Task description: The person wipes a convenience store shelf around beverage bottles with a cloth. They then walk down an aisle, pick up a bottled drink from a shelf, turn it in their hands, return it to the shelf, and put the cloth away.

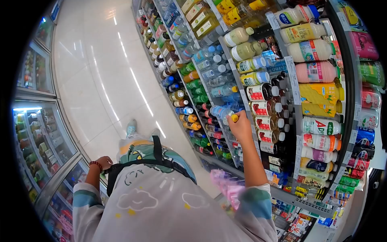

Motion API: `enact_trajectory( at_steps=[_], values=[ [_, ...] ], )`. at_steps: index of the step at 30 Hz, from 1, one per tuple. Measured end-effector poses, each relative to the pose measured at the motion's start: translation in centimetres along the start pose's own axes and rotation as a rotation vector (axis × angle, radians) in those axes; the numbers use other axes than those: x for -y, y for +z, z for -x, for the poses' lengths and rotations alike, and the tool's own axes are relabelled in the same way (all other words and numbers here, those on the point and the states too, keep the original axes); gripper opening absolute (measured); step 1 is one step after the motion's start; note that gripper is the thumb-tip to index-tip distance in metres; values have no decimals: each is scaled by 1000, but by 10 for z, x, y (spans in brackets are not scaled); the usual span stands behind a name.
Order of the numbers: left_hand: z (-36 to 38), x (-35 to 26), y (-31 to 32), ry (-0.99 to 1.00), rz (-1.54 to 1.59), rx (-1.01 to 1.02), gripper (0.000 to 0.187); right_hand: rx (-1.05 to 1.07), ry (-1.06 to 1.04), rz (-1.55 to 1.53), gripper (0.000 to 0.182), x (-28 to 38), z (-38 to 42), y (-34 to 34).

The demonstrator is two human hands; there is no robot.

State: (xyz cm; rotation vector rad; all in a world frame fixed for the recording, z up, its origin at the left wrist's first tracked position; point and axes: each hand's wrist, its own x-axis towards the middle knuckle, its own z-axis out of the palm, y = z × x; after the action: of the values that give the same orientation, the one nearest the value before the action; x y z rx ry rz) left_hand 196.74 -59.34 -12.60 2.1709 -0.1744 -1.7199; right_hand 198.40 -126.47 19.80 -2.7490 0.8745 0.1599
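My right hand (240,126) reaches into the drinks shelf, its fingers closed around the yellow-capped end of a clear plastic bottle (221,113). The bottle's pale blue label shows, and its base points into the shelf row. Other clear water bottles (213,71) lie in view beside it, and dark-capped bottles with red and white labels (262,108) fill the neighbouring row. Low at my left side hangs my left hand (105,162), fingers curled in, with nothing visible in them. A red beaded bracelet (96,164) circles that wrist. The black strap (137,162) across my waist passes close to this hand.
Glass-door coolers (44,137) stocked with drinks line the left side. A glossy tiled floor (92,60) runs between them and the shelves. A pink plastic bag (227,187) is by the shelf's lower end. Price rails (293,80) edge the shelves.
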Motion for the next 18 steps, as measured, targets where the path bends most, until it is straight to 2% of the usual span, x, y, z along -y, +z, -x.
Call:
enact_trajectory(
  at_steps=[3, 6, 10, 18],
  values=[
    [-6, 7, 22, 195, 144, -39, 29, -55, -41, -11, 42, -8, -17, 17],
    [-8, 6, 36, 136, 265, -104, 33, -92, -42, 4, 42, -12, -27, 28],
    [-13, 2, 38, 136, 249, -104, 37, -158, -65, 10, 44, -30, -43, 50],
    [-14, -8, 35, -17, 373, -263, 40, -155, -46, 90, 45, -51, -63, 70]
  ],
)
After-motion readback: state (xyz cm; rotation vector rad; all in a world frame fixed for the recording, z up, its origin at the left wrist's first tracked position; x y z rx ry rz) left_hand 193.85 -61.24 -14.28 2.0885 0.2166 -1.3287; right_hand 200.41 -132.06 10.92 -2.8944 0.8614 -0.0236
